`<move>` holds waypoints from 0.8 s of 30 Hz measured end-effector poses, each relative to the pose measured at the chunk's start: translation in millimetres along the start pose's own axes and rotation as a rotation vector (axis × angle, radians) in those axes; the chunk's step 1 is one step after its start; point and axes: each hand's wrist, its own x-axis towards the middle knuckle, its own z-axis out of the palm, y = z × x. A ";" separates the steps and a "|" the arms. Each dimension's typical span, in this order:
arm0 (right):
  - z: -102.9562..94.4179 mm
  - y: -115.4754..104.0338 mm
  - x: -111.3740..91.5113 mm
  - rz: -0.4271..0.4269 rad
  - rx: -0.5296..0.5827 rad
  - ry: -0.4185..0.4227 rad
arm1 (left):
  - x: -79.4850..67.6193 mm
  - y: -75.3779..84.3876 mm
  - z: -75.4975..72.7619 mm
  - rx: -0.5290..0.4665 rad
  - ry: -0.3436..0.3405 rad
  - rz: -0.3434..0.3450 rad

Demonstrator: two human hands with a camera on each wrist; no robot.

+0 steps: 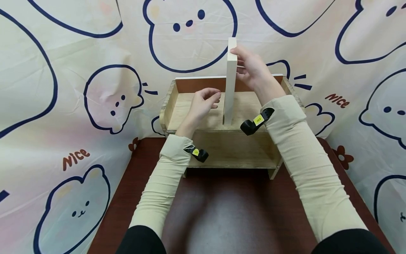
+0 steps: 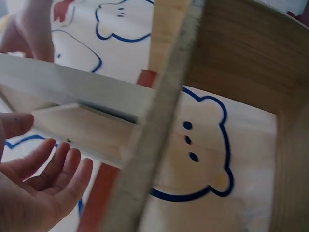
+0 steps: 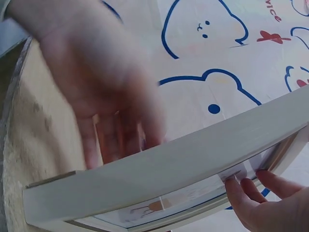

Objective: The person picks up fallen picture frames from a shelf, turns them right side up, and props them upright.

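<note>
A pale picture frame (image 1: pixel 231 81) stands upright, edge toward me, on the upper board of a small wooden shelf (image 1: pixel 196 106). My right hand (image 1: pixel 255 70) holds its upper part from the right, with the thumb on the near edge and the fingers partly hidden behind it. In the right wrist view, the glazed side of the picture frame (image 3: pixel 159 164) faces the left fingers. My left hand (image 1: pixel 203 104) hovers left of the frame with loosely bent fingers and nothing in them. Whether its fingertips touch the glass is unclear.
The shelf has raised side panels (image 1: pixel 168 104), a brown back strip (image 1: pixel 200 84) and a lower compartment (image 1: pixel 234 150). It stands at the rear of a dark red-brown table (image 1: pixel 228 211). A cartoon-printed cloth (image 1: pixel 127 46) hangs behind and at both sides.
</note>
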 end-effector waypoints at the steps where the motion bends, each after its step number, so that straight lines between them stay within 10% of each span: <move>1: -0.6 0.3 0.6 -0.001 0.010 0.000 | 0.9 -2.7 0.4 0.011 -0.007 -0.022; 7: -2.2 1.9 0.9 -0.008 0.049 -0.010 | 4.6 -12.4 5.9 0.001 -0.091 -0.091; 24: -3.8 7.1 1.1 -0.022 0.113 -0.018 | 6.7 -21.2 0.0 0.063 -0.169 0.004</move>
